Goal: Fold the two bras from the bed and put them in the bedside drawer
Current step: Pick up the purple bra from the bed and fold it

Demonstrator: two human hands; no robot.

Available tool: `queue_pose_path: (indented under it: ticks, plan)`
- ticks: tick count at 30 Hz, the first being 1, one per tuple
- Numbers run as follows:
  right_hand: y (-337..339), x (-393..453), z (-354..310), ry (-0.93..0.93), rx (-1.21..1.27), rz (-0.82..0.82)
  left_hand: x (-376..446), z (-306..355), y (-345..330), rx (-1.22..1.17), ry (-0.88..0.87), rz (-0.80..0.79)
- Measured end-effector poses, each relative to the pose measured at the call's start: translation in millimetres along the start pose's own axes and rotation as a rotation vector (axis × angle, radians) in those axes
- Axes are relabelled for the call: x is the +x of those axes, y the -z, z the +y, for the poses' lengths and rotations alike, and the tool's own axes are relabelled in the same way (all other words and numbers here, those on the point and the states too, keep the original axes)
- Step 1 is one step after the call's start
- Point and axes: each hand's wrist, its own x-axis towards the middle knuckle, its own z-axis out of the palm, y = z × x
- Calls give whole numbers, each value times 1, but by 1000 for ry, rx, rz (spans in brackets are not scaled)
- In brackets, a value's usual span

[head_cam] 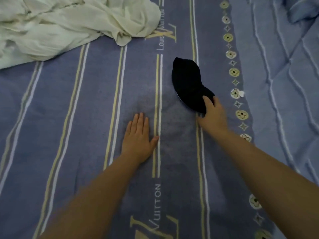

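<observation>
A bed (69, 118) fills the whole view, covered in a blue-violet sheet with long yellow and white stripes and printed lettering running away from me. Both my bare forearms reach forward over it from the lower edge.

My left hand (139, 138) lies flat on the sheet, palm down, fingers straight and together, thumb out to the side; its grip is fully open and holds nothing.

My right hand (213, 112) is a little farther out and to the right. Its fingers curl over the near end of a dark bra (189, 83), which looks navy or black and appears folded cup into cup, though the dim, soft picture makes that hard to confirm. The grip is closed on that near edge; the rest of the bra rests on the sheet, stretching away from me beside a stripe.

To the right runs a row of printed flower motifs (233, 72), then a rumpled blue quilt (284, 66).

At the far left lies a crumpled pale cream cloth (69, 23).
</observation>
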Motion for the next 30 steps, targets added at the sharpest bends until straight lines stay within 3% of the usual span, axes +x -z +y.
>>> queue_pose_path:
  ticks: [2,5,8,12,14,17,21,24,27,30]
  plan:
    - [-7,8,10,20,17,128,1,-1,-6,10,-2,42]
    - [-5,8,21,67,108,218,2,1,-3,38,31,-20]
    - [9,-18,19,228,177,143,-2,14,16,-123,84,-46]
    - [36,-74,10,454,178,-41,-29,51,57,-673,33,84]
    - [49,-96,8,511,196,-119,-45,67,73,-699,0,57]
    - [74,-126,6,483,303,-160,-75,84,97,-649,19,63]
    - [115,-160,-2,327,412,-24,-124,105,141,-580,56,137]
    - [144,-177,-13,181,493,89,-154,128,180,-611,42,240]
    - [180,-195,-23,151,680,178,-184,150,223,-717,54,299]
    - [227,-204,-33,166,853,63,-209,158,267,-897,67,313]
